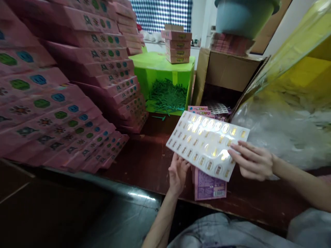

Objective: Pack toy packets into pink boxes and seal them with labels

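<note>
A white sheet of round gold stickers (pixel 207 143) is held tilted above the dark red table (pixel 144 162). My left hand (pixel 178 174) grips its lower left edge from underneath, fingers curled up. My right hand (pixel 252 161) rests on the sheet's right edge, fingers stretched and pinching it. Under the sheet a pink-purple printed box (pixel 209 187) lies flat on the table, partly hidden.
Tall leaning stacks of pink boxes (pixel 64 96) fill the left. A green box with green shredded paper (pixel 165 89) stands behind, small pink boxes (pixel 177 46) on top. An open cardboard box (pixel 224 72) and a big clear plastic bag (pixel 287 113) are at right.
</note>
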Demonstrator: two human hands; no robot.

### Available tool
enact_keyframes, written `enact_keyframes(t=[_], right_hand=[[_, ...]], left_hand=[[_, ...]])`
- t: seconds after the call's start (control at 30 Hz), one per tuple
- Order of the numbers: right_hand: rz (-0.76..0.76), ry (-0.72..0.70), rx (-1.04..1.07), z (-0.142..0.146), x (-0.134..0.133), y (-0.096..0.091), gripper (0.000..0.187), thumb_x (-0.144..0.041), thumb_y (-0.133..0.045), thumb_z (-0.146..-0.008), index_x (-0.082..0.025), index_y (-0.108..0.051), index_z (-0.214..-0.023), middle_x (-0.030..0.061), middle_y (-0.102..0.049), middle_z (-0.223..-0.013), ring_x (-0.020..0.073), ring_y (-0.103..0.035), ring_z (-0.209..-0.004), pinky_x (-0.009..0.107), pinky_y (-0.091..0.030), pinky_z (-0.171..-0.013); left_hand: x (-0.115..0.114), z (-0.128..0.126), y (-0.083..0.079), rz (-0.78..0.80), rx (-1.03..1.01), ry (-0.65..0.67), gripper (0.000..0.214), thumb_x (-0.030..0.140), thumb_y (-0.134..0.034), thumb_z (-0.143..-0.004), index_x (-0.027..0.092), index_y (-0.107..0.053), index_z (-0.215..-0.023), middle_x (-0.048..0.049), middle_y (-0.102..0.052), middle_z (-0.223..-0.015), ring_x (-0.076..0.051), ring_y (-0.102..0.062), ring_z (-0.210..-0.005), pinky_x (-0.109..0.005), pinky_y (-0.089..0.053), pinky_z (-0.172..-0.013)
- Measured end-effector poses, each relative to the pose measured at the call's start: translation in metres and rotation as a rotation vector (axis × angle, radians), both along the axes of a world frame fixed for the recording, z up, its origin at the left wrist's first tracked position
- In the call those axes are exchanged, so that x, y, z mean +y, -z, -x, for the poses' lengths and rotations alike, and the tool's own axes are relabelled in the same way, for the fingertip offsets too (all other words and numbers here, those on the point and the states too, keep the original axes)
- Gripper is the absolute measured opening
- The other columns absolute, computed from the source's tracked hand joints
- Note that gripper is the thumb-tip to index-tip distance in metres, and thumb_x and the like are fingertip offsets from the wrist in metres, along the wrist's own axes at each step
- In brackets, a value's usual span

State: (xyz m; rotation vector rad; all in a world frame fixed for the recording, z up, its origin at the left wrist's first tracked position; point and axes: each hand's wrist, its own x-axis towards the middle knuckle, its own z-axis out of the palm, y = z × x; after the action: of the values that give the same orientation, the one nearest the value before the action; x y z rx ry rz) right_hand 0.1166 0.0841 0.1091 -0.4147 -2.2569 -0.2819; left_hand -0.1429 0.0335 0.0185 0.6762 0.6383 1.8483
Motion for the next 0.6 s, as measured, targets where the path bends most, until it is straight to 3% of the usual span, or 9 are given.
enact_keyframes(t=[0.1, 0.17, 0.3, 0.4, 0.5, 0.53, 0.6], right_hand=[[-0.196, -0.075, -0.133, -0.001, -0.035, -0.008, 0.017, -0.01, -0.061, -0.088, -0.027, -0.064, -0.085, -0.004, -0.07, -0.121, 0.0187, -0.063, -0.121, 0.039, -0.057, -0.103], [-0.128, -0.091, -0.11, -0.003, -0.037, -0.016, 0.022, -0.01, -0.06, -0.086, -0.027, -0.063, -0.1, 0.0004, -0.068, -0.126, 0.0215, -0.06, -0.124, 0.045, -0.052, -0.107], [0.411, 0.052, 0.252, -0.003, -0.038, -0.023, 0.049, -0.026, -0.063, -0.085, -0.029, -0.047, -0.131, 0.0074, -0.053, -0.144, 0.0304, -0.048, -0.136, 0.061, -0.035, -0.116], [0.961, 0.199, 0.577, 0.005, -0.045, -0.027, 0.072, -0.04, -0.073, -0.079, -0.034, -0.034, -0.139, 0.0084, -0.045, -0.151, 0.0304, -0.053, -0.132, 0.055, -0.049, -0.106], [1.608, 0.136, 0.619, 0.014, -0.049, -0.033, 0.066, -0.043, -0.073, -0.078, -0.024, -0.041, -0.133, 0.0143, -0.063, -0.131, 0.0294, -0.068, -0.11, 0.048, -0.06, -0.09], [1.703, 0.093, 0.613, 0.015, -0.049, -0.034, 0.063, -0.042, -0.074, -0.077, -0.021, -0.045, -0.129, 0.0144, -0.068, -0.121, 0.0289, -0.07, -0.104, 0.046, -0.062, -0.087], [1.665, 0.056, 0.649, 0.014, -0.047, -0.034, 0.065, -0.037, -0.078, -0.074, -0.02, -0.045, -0.127, 0.0111, -0.074, -0.105, 0.0269, -0.074, -0.092, 0.042, -0.064, -0.08]], left_hand=[[-0.001, -0.03, -0.045, 0.104, -0.111, -0.19, 0.063, 0.055, -0.084, -0.06, 0.017, -0.069, -0.108, -0.013, -0.073, -0.109, -0.028, -0.069, -0.104, -0.036, -0.056, -0.091], [-0.003, -0.044, -0.059, 0.155, -0.155, -0.307, 0.05, 0.037, -0.086, -0.063, 0.016, -0.07, -0.106, -0.0115, -0.073, -0.111, -0.026, -0.068, -0.108, -0.034, -0.054, -0.096], [-0.01, -0.064, -0.061, 0.124, -0.151, -0.319, 0.043, 0.032, -0.085, -0.066, 0.016, -0.072, -0.103, -0.0107, -0.073, -0.112, -0.024, -0.067, -0.112, -0.032, -0.053, -0.099], [-0.017, -0.077, -0.055, 0.125, -0.12, -0.32, 0.041, 0.036, -0.085, -0.066, 0.014, -0.072, -0.098, -0.0113, -0.075, -0.107, -0.024, -0.068, -0.11, -0.032, -0.053, -0.099], [-0.023, -0.083, -0.049, 0.119, -0.093, -0.428, 0.046, 0.04, -0.084, -0.067, 0.015, -0.071, -0.103, -0.0111, -0.074, -0.11, -0.025, -0.067, -0.112, -0.035, -0.053, -0.1], [-0.025, -0.081, -0.047, 0.116, -0.08, -0.477, 0.049, 0.039, -0.084, -0.066, 0.016, -0.069, -0.107, -0.01, -0.073, -0.111, -0.025, -0.067, -0.112, -0.035, -0.053, -0.099], [-0.03, -0.072, -0.046, 0.089, -0.051, -0.55, 0.052, 0.041, -0.082, -0.067, 0.021, -0.067, -0.112, -0.0078, -0.073, -0.112, -0.025, -0.067, -0.111, -0.035, -0.055, -0.095]])
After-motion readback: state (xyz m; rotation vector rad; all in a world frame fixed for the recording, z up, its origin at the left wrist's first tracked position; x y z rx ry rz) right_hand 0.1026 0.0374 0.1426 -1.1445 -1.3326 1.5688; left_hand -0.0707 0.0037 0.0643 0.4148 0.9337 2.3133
